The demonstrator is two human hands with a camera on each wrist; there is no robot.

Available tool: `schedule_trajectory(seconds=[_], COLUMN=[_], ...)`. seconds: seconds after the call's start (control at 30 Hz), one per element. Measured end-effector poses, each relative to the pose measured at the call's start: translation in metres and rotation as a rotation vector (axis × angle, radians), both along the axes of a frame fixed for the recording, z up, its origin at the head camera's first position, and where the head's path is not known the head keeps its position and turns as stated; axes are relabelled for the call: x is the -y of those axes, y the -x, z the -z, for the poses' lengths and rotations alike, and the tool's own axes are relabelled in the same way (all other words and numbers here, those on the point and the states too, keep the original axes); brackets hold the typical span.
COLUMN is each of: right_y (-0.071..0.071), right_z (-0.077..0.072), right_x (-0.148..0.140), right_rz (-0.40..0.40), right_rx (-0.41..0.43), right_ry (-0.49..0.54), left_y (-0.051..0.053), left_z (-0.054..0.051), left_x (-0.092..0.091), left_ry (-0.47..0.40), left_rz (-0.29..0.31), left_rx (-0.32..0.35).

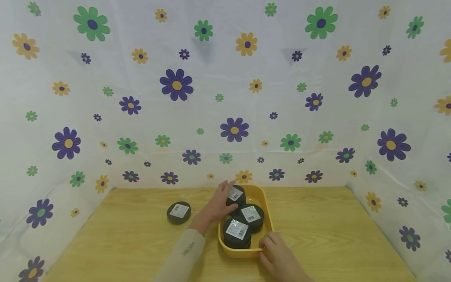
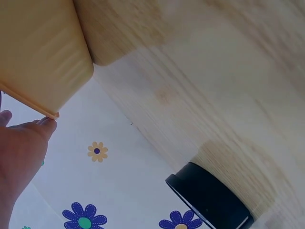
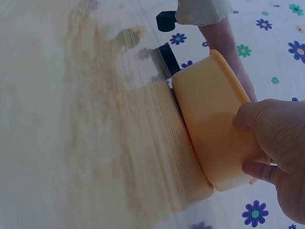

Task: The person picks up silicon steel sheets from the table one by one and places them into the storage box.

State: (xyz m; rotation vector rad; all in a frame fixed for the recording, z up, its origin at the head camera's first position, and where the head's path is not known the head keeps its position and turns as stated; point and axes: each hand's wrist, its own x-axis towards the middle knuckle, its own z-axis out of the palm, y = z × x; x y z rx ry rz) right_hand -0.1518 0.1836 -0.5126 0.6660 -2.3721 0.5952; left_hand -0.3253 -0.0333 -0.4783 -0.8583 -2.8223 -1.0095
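A yellow plastic tub (image 1: 269, 219) holds several flat round black containers with white barcode labels. Over its far left part reaches my left hand (image 1: 219, 203), thumb and fingers spread around the rearmost black container (image 1: 236, 194). In the left wrist view the same hand (image 2: 24, 148) goes over the tub's rim (image 2: 33, 106), which hides its fingertips. Two other labelled containers lie nearer me: the middle one (image 1: 251, 214) and the front one (image 1: 237, 232), seemingly stacked on another. My right hand (image 1: 278, 252) grips the tub's near right corner, its fingers against the wall in the right wrist view.
One more black round container (image 1: 178, 212) lies on the wooden table (image 1: 324, 235), left of the tub. White cloth (image 1: 211, 113) with printed flowers hangs behind the table and along both sides. A light sleeve (image 1: 184, 250) covers the left forearm.
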Motion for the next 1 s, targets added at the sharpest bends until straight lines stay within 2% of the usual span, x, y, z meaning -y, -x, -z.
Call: schedule_trajectory(seconds=[0.1, 0.27, 0.43, 0.63, 0.8, 1.0], right_y=[0.000, -0.002, -0.002, -0.003, -0.005, -0.006], right_z=[0.001, 0.001, -0.002, -0.005, -0.008, -0.008], right_x=[0.000, 0.001, 0.002, 0.003, 0.004, 0.005], right_rz=[0.012, 0.030, 0.041, 0.040, 0.048, 0.065], right_rx=[0.012, 0.026, 0.072, 0.085, 0.142, 0.177], right_ry=[0.005, 0.003, 0.013, 0.005, 0.009, 0.001], left_y=[-0.002, -0.005, -0.015, -0.032, -0.051, -0.075], left_z=[-0.002, -0.004, -0.015, -0.026, -0.027, -0.030], left_x=[0.003, 0.010, 0.021, 0.039, 0.055, 0.071], left_ry=[-0.009, -0.006, -0.025, -0.068, -0.125, -0.138], left_rz=[-0.008, -0.036, -0.090, -0.154, -0.204, -0.252], left_rx=[0.001, -0.060, -0.124, -0.207, -0.229, -0.250])
